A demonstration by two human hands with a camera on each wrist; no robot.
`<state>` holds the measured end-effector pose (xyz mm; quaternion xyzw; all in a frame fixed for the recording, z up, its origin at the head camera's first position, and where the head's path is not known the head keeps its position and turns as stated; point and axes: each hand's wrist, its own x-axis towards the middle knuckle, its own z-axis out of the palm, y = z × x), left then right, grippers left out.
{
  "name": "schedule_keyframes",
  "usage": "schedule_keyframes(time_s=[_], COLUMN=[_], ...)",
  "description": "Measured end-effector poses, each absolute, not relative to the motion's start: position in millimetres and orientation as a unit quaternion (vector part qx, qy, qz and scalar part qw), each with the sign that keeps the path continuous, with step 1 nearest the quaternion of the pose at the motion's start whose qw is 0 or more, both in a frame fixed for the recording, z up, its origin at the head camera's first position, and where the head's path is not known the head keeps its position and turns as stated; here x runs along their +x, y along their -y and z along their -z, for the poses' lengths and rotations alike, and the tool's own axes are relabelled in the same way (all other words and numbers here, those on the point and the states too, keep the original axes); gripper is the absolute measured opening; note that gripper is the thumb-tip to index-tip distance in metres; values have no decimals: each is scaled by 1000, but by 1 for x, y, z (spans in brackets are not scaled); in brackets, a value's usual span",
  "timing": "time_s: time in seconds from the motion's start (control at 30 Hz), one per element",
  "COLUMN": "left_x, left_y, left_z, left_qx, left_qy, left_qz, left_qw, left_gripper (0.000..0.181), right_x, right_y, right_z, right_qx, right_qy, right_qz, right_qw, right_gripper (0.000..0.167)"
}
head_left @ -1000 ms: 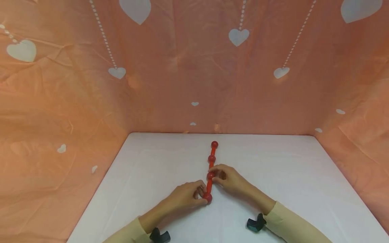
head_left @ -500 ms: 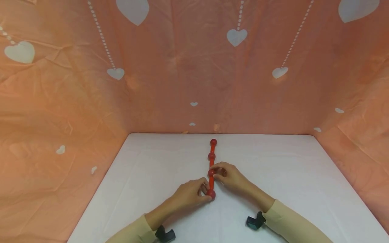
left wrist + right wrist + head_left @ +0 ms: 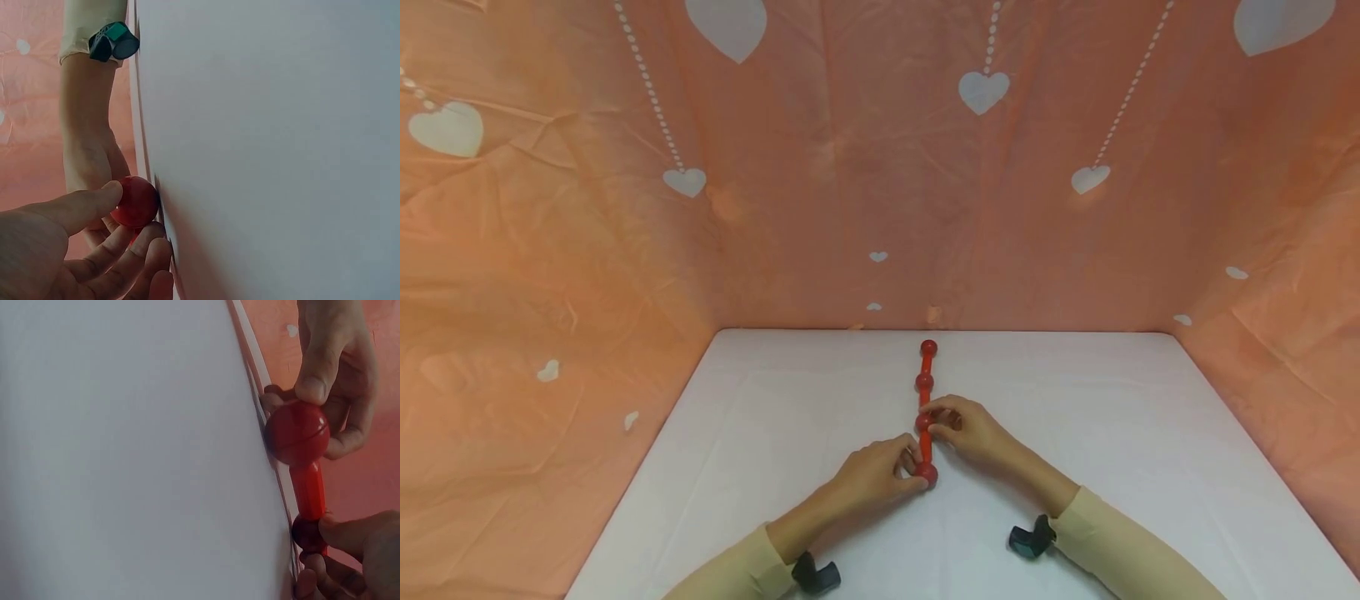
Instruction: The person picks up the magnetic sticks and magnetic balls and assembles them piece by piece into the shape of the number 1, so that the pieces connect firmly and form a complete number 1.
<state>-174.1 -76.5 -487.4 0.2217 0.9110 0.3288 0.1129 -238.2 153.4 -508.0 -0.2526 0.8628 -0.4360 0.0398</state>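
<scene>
A red stick of several balls joined by short red rods (image 3: 926, 447) lies on the white table, running away from me. Its nearest ball (image 3: 927, 476) is pinched between the thumb and fingers of my left hand (image 3: 872, 473). Farther along, my right hand (image 3: 976, 432) grips the second ball (image 3: 306, 534) from the right side. In the left wrist view the end ball (image 3: 136, 202) sits against the thumb tip, with the fingers curled beneath. The far ball (image 3: 928, 347) is untouched, close to the table's back edge.
Around the white tabletop (image 3: 775, 400), orange cloth (image 3: 820, 208) with pale hearts hangs at the back and both sides. Dark wrist cameras (image 3: 1032, 537) are strapped below both sleeves.
Both hands keep their hold. The red stick has slid a little away from me, its near end swinging to the right along with my left hand.
</scene>
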Motion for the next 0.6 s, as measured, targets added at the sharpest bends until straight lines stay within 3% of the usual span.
schedule_keyframes(time_s=[0.6], left_x=[-175], left_y=[82], left_z=[482], left_qx=[208], left_qy=[-919], left_qz=[-312], left_qw=[125], left_gripper=[24], right_x=[-237], right_y=[-164], right_z=[504], right_qx=[-239], right_qy=[-874], right_qz=[419], right_qw=[62], right_gripper=[37])
